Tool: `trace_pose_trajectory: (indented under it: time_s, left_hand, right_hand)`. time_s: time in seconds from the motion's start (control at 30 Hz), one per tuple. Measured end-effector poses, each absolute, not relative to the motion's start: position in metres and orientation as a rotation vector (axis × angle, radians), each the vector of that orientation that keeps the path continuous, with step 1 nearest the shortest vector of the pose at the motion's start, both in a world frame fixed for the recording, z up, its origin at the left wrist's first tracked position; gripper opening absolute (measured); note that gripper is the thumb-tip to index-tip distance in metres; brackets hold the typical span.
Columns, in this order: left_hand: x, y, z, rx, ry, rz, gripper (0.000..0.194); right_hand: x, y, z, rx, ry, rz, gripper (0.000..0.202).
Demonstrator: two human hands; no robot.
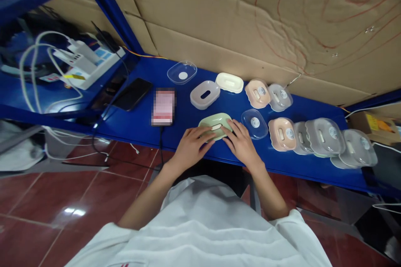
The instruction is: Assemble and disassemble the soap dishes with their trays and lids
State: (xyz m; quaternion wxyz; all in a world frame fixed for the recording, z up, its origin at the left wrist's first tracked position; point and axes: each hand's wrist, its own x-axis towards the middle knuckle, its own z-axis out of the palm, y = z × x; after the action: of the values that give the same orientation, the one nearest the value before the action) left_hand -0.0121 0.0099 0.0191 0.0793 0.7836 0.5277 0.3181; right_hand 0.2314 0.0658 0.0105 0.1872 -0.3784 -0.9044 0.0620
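Note:
A light green oval soap dish lies near the front edge of the blue table, with a small cream-coloured bar-shaped piece at its middle. My left hand grips the dish from the left, its fingers reaching over the near rim toward that piece. From the right, my right hand holds the other end, fingertips on the rim and near the piece. Part of the dish is hidden under my fingers. Just behind it sits a whitish oval tray with a dark slot, beside a cream oval tray.
Clear lids with round stickers lie about. Several lidded dishes, peach and grey, line the right side. On the left are a lit phone with a cable, a dark phone and a power strip. Cardboard stands behind.

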Motion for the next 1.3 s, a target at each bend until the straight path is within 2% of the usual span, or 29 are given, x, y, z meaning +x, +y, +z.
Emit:
trace_pose_trajectory:
  time_s: [0.13, 0.3, 0.43, 0.5, 0.6, 0.7, 0.77, 0.87, 1.03, 1.17, 1.3]
  left_hand:
    - [-0.058, 0.065, 0.057, 2.295, 1.778, 0.969, 0.035]
    - [-0.103, 0.173, 0.071, 2.175, 2.19, 0.46, 0.046]
    - [-0.111, 0.204, 0.059, 2.088, 2.198, 0.242, 0.026]
    - [-0.111, 0.194, 0.059, 2.046, 2.213, 0.34, 0.023]
    - [-0.105, 0.159, 0.067, 1.997, 2.172, 0.695, 0.023]
    - [-0.088, 0.108, 0.08, 1.892, 1.809, 1.186, 0.025]
    - [-0.069, 0.072, 0.086, 1.675, 1.509, 1.379, 0.031]
    - [-0.038, 0.03, 0.085, 1.31, 1.232, 1.313, 0.039]
    - [-0.013, 0.01, 0.06, 1.074, 1.226, 1.216, 0.047]
    - [-0.012, 0.011, 0.041, 1.634, 1.576, 1.281, 0.052]
    - [-0.01, 0.007, 0.023, 2.2, 1.599, 0.957, 0.064]
  right_hand:
    - [0.237, 0.048, 0.008, -1.106, -2.452, 0.252, 0.05]
    - [0.242, 0.042, 0.007, -1.089, -2.433, 0.25, 0.046]
    - [0.244, 0.043, 0.003, -1.137, -2.397, 0.237, 0.04]
    - [0.244, 0.043, 0.002, -1.163, -2.37, 0.231, 0.038]
    - [0.244, 0.043, 0.002, -1.163, -2.35, 0.248, 0.044]
    - [0.245, 0.04, 0.0, -1.166, -2.265, 0.251, 0.062]
    - [0.248, 0.036, -0.001, -1.202, -2.161, 0.209, 0.074]
    - [0.254, 0.031, 0.004, -1.201, -2.128, 0.171, 0.079]
    - [0.258, 0.04, 0.025, -1.037, -2.372, 0.353, 0.061]
    - [0.256, 0.061, 0.027, -1.06, -2.323, 0.444, 0.06]
    - [0.253, 0.072, 0.016, -1.079, -2.336, 0.395, 0.06]
